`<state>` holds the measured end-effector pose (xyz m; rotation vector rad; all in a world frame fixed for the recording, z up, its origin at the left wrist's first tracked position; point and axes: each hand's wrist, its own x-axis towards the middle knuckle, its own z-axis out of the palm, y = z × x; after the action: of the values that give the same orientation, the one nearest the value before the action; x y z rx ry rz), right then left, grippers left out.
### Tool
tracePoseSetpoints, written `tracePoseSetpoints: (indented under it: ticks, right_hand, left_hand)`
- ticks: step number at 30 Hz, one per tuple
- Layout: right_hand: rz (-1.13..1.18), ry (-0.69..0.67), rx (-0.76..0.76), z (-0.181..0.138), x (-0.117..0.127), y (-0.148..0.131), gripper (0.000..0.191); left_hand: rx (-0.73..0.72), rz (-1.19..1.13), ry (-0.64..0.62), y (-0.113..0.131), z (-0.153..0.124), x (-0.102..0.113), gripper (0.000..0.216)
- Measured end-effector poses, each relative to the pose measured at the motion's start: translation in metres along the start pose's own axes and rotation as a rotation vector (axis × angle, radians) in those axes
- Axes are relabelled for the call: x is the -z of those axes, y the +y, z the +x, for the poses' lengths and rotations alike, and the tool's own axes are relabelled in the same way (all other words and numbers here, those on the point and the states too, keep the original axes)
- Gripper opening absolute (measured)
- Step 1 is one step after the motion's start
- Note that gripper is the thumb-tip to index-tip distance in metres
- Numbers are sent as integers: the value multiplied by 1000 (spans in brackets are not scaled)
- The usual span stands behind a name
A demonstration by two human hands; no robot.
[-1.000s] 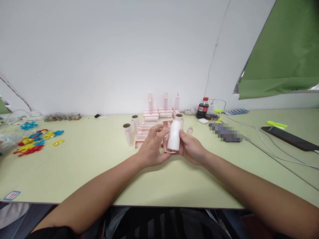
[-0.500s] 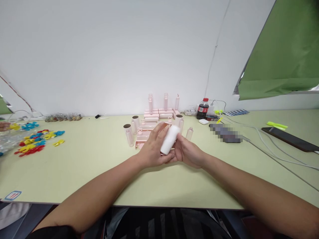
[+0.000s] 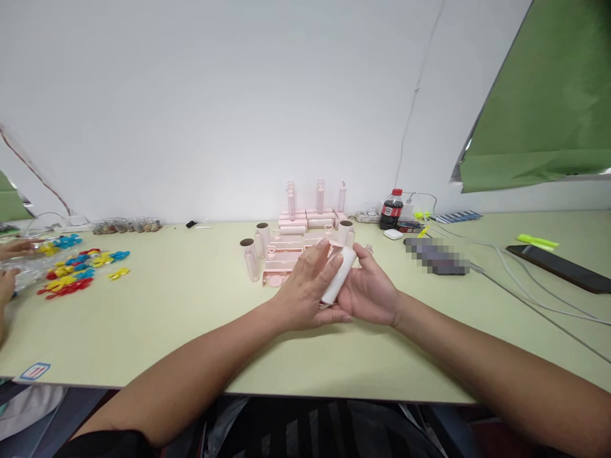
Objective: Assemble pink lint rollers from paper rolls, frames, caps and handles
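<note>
A white cylindrical roll [image 3: 340, 273] is held tilted between my hands above the table, with some pink showing at its upper end. My left hand [image 3: 305, 287] wraps the roll from the left, fingers over its front and thumb below. My right hand [image 3: 375, 287] cups it from the right, its thumb near the top; the fingers behind are hidden. Just beyond are pink open trays [image 3: 283, 256], partly covered by my left hand. Pale tubes with brown rims, such as the left tube [image 3: 247, 245], stand around them beside small clear pink bottles [image 3: 252, 267].
Pink boxes [image 3: 293, 219] at the wall carry slim pink bottles [image 3: 320, 197]. A cola bottle [image 3: 391, 210], a black phone [image 3: 556, 267] and white cables [image 3: 513, 280] lie to the right. Leftward are colourful plastic pieces [image 3: 71, 273] and another person's hands [image 3: 7, 280].
The roll has shifted slightly right and lower in my hands. My left fingers now lie further across it, and my right palm has turned more into view. Another person's hands have appeared at left.
</note>
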<state>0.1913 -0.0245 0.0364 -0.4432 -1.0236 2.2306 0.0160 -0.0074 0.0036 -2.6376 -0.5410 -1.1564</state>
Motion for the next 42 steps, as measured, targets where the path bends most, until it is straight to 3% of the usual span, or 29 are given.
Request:
tracePoseSetpoints:
  ticks: [4,7,10,15,25,35,42]
  right_hand:
    - [-19,10,39,-3,0,-3,64]
    - [-109,60,64,-3,3,-3,54]
    - [-241,52,-16,-2,8,1,49]
    - [-363,-4,-138,0,13,8,54]
    - [-357,-13,-166,-1,5,9,50]
    - [-297,-21,-252,1,5,11,54]
    - [-203,-47,-334,1,5,16,55]
  left_hand:
    - [-27,-54,-17,4,3,6,100]
    - [17,-139,96,2,1,11,82]
    - [68,-175,181,-5,0,15,65]
    - [-60,-253,116,-12,1,19,40]
    - [26,-157,192,1,3,17,35]
    - [138,-285,30,3,7,28,38]
    - [193,-337,38,9,6,29,37]
